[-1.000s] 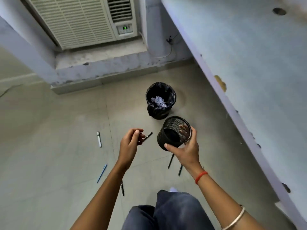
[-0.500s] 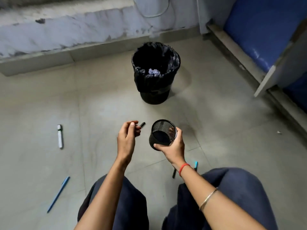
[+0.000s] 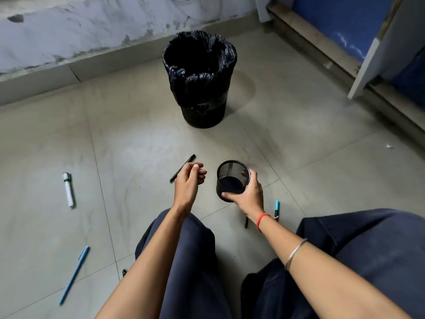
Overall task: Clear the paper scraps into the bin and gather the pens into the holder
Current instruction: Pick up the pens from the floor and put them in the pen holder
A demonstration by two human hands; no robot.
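Black pen (image 3: 182,168) mid-frame, long axis diagonal, tip end lower left, cap end upper right toward bin (image 3: 199,79). Left hand (image 3: 188,180) fingers pinch it; it's swung away from the holder (image 3: 232,179) versus a second ago — not dropped in yet. Right hand (image 3: 249,195) wraps holder, mouth tilted up-left.

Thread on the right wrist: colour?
Red thread, seen in the head view, just behind the right hand holding the mesh pen holder.

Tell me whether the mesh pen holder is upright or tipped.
Tipped. The right hand holds the mesh pen holder off the floor, its open mouth tilted toward the camera, so its dark inside shows.
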